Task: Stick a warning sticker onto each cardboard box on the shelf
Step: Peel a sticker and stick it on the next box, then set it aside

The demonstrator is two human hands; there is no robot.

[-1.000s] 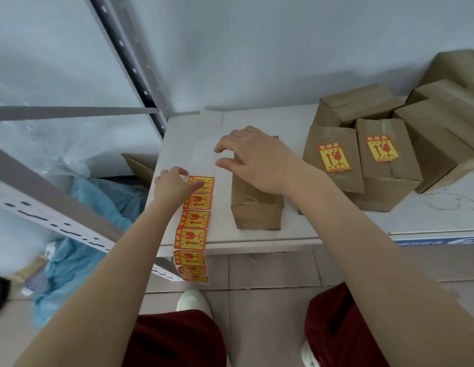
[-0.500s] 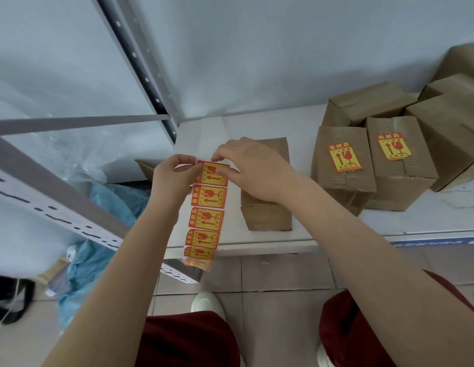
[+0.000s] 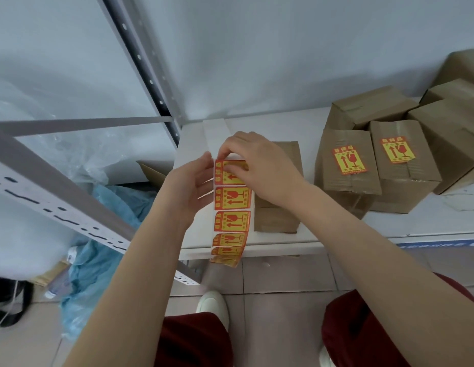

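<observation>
Left hand (image 3: 188, 186) grips the sticker strip (image 3: 232, 200) by its edge, right hand (image 3: 262, 168) pinches the top sticker (image 3: 227, 179), I think.

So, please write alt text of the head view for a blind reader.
A left hand holds a sticker strip while the right hand pinches its top sticker. Behind, a bare box and two labelled boxes sit on a shelf.

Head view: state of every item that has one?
sticker strip: held up, tail hanging past the shelf edge.
left hand: holds the strip's left edge.
right hand: pinches the strip's top sticker.
near box: closed, no sticker visible, top partly hidden by the right hand.
left stickered box: closed, stickered.
right stickered box: closed, stickered.
back box: closed, no sticker visible.
</observation>
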